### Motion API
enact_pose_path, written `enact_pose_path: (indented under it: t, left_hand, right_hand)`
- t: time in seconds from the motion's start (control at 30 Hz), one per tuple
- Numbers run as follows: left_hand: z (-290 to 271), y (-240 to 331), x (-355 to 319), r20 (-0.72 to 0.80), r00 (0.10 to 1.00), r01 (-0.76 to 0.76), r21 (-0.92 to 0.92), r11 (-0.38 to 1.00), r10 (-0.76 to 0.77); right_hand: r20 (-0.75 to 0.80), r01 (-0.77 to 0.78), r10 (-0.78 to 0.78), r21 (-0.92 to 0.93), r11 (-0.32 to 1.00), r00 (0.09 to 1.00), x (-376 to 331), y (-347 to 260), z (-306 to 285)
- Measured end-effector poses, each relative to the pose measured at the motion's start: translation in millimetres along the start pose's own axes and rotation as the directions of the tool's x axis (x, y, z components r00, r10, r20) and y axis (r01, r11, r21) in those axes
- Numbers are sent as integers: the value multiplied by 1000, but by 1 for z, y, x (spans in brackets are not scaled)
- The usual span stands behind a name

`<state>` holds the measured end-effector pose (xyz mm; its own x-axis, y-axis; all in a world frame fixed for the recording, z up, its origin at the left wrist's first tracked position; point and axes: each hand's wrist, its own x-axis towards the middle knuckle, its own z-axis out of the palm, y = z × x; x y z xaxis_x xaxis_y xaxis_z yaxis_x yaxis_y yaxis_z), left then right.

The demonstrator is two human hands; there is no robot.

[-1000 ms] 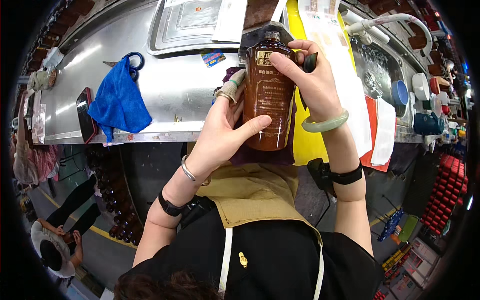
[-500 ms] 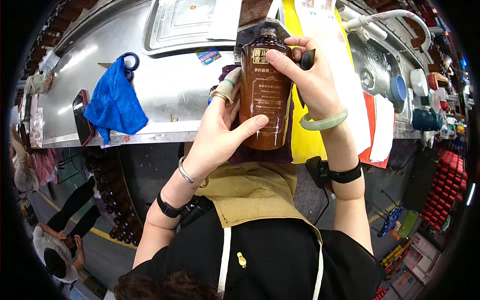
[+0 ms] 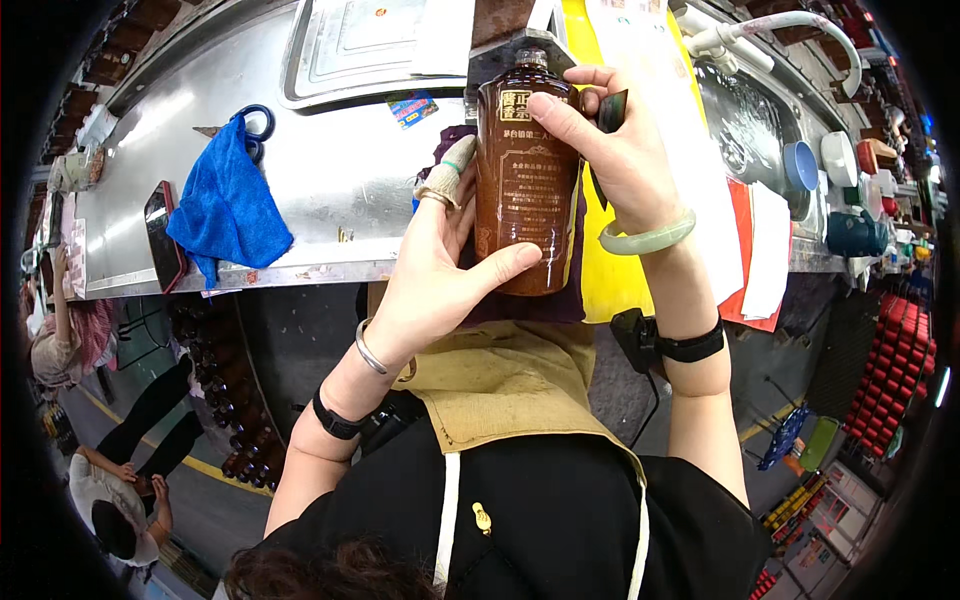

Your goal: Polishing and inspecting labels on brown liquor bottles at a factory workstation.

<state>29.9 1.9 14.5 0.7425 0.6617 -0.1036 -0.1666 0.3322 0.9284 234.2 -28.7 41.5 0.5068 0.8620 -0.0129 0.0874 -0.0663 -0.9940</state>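
Observation:
A brown glass bottle (image 3: 515, 220) with gold lettering stands or leans upright before me, neck away from me, between both hands. My left hand (image 3: 435, 265) is wrapped round its lower left side, thumb across the front; a pale finger cover with a green band sits on one finger. My right hand (image 3: 635, 165) presses its thumb on the bottle's upper right shoulder. A dark, flat, blade-like object (image 3: 613, 112) is held against the right palm; its exact kind is unclear. Purple cloth (image 3: 540, 308) lies beneath and beside the bottle.
On the steel counter to the left lie a blue cloth (image 3: 230, 220), scissors (image 3: 258, 122) partly under it, and a phone (image 3: 162, 235). A metal tray (image 3: 350, 50) is at the back. Yellow sheeting (image 3: 612, 285) and a sink (image 3: 740, 150) with a tap are on the right.
The bottle and both hands appear slightly further left and up in the picture, with the same grip. At the far left, another person has shifted, an arm now raised.

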Motion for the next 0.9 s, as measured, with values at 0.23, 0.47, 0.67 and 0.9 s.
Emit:
enact_pose_path:
  t: [0.23,0.47,0.67,0.9]
  left_hand:
    - [-3,3,-4,-26,999,38,-118,992,-42]
    - [4,-4,-8,-1,999,-40,14,999,40]
    - [6,-8,-9,-5,999,-49,63,997,49]
    - [3,-11,-10,4,997,-75,139,987,76]
  right_hand:
    - [-16,-35,34,-97,995,999,-1,-8,-2]
    - [11,-32,31,49,998,999,1,3,-2]
    - [21,-39,38,68,997,999,2,5,-3]
    - [13,-62,62,93,994,998,0,3,-2]
